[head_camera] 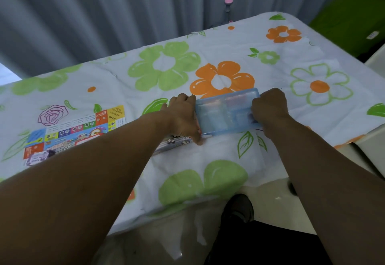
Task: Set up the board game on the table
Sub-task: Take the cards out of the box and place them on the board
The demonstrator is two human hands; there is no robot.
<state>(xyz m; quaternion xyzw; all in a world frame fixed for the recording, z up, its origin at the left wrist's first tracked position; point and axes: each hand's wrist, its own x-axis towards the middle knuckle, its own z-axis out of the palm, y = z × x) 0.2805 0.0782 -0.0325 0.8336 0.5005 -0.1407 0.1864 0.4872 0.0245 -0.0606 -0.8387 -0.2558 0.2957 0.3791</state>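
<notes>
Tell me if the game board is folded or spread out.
Spread, printed side up on the tablecloth: the game board shows its coloured squares. The left arm hides its right part.

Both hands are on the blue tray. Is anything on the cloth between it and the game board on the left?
Yes. A flat printed item, perhaps the box, lies just below the left hand, between the blue tray and the game board; the forearm hides most of it. Nothing else shows between them.

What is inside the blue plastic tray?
The blue plastic tray is split into compartments. Small dark bits show beside the right hand. The left hand and right hand cover its ends, and the rest is too blurred to identify.
</notes>
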